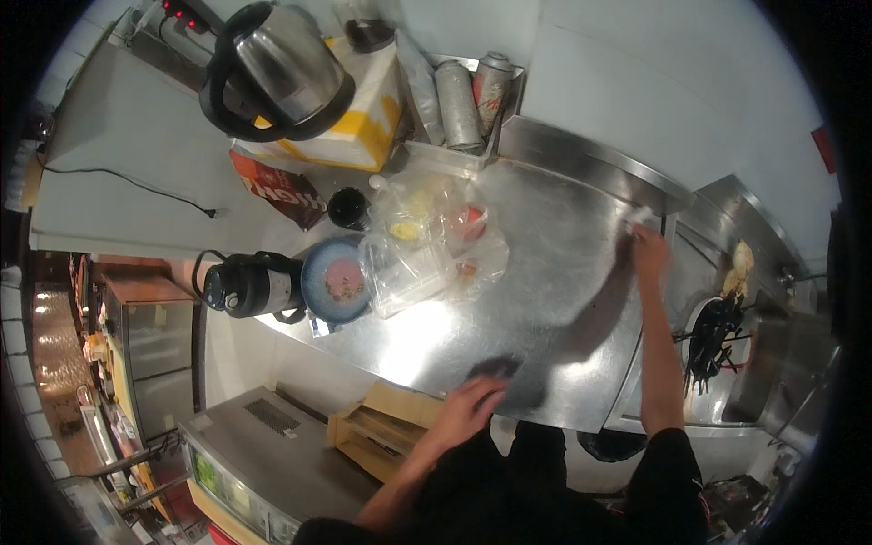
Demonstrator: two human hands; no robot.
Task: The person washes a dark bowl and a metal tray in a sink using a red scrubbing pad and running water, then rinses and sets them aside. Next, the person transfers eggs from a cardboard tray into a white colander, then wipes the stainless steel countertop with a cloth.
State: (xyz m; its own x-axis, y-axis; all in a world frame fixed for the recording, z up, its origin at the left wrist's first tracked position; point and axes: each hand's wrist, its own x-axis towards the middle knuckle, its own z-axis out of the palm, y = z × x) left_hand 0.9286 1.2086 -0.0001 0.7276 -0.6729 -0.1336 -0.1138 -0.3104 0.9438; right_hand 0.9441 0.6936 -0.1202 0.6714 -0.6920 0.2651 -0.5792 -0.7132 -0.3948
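Note:
My right hand (pixel 650 252) is at the far right end of the stainless steel table (pixel 545 272), closed around a crumpled white cloth or tissue (pixel 640 216) near the raised back edge. Over the table's front edge hangs my left hand (pixel 473 409), fingers loosely bent, with nothing seen in it. Clear plastic bags (pixel 422 245) with yellow and red contents lie left of the table's middle. Beside them sits a blue bowl (pixel 313 279) with a pinkish inside.
Left stand a black vacuum jug (pixel 255 285), a black cup (pixel 348 208) and a red pouch (pixel 279 187). A steel kettle (pixel 293 68) rests on a box (pixel 368 136); metal canisters (pixel 458 105) fill a tray. At right, a sink area (pixel 708 424) holds black utensils (pixel 712 334). An open cardboard box (pixel 388 409) is below.

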